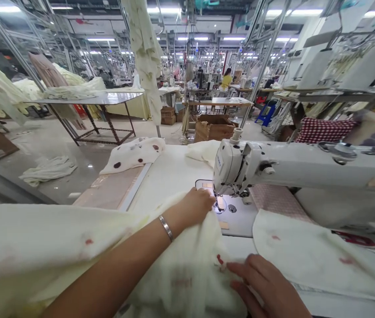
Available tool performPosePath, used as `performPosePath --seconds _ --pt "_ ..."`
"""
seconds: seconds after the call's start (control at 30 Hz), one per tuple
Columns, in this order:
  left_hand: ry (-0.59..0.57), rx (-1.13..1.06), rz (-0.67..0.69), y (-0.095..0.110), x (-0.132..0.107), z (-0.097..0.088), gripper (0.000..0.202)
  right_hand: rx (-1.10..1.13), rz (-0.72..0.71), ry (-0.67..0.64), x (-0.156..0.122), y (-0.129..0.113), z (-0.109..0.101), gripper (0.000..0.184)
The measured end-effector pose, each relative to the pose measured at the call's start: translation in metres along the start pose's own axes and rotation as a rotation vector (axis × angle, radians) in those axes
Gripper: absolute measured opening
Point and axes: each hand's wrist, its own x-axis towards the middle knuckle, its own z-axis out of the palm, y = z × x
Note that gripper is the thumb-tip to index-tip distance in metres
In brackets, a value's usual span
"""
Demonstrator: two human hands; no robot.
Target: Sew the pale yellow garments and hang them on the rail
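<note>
My left hand (198,206), with a silver bracelet at its wrist, is closed on a pale cream cloth (204,243) just left of the needle area of a white sewing machine (235,170). The cloth hangs down toward me and spreads left, with small red marks printed on it. At the lower right, my right hand (267,285) has its fingers apart, their tips at the cloth's right edge beside a red mark. The hand's lower part is cut off by the frame. Bright light falls on the metal needle plate (240,216).
A rounded cream piece with red marks (287,243) lies right of the plate. Behind the work, a dark-spotted cloth (134,155) rests on the table's far left corner. Cardboard boxes (212,128), a side table (114,98) and a hanging cream cloth strip (146,57) stand beyond.
</note>
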Motion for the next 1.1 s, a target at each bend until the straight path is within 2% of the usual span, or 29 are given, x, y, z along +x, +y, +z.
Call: performPosePath --seconds 0.13,0.2,0.27,0.33,0.43,0.53,0.67,0.77,0.9,1.1 --pt "0.032 -0.024 -0.056 -0.005 0.002 -0.005 0.004 -0.117 -0.057 0.023 0.043 0.017 0.009 0.025" --pt "0.084 -0.011 -0.120 -0.001 0.000 -0.010 0.008 -0.131 -0.056 0.007 0.054 0.024 0.016 0.025" --pt "0.130 -0.008 -0.198 0.012 -0.007 -0.014 0.013 -0.125 -0.047 -0.013 0.055 0.026 0.020 0.024" --pt "0.132 -0.026 -0.206 0.031 -0.021 -0.011 0.014 -0.116 -0.036 -0.030 0.049 0.024 0.019 0.024" --pt "0.123 -0.008 -0.139 0.060 -0.049 0.004 0.028 -0.035 -0.027 -0.150 0.040 0.020 0.007 0.022" --pt "0.114 -0.050 -0.135 0.070 -0.067 0.017 0.040 0.004 -0.006 -0.252 0.046 0.028 -0.007 0.025" --pt "0.062 -0.187 -0.120 0.058 -0.068 0.016 0.044 -0.156 0.026 -0.250 0.077 0.057 -0.008 0.028" --pt "0.051 -0.233 -0.104 0.044 -0.057 0.014 0.044 -0.270 0.057 -0.265 0.094 0.077 0.000 0.019" --pt "0.034 -0.261 -0.079 0.027 -0.041 0.016 0.044 -0.377 0.108 -0.222 0.095 0.093 0.003 0.020" --pt "0.025 -0.282 -0.064 0.016 -0.029 0.017 0.040 -0.404 0.117 -0.111 0.091 0.098 0.001 0.024"
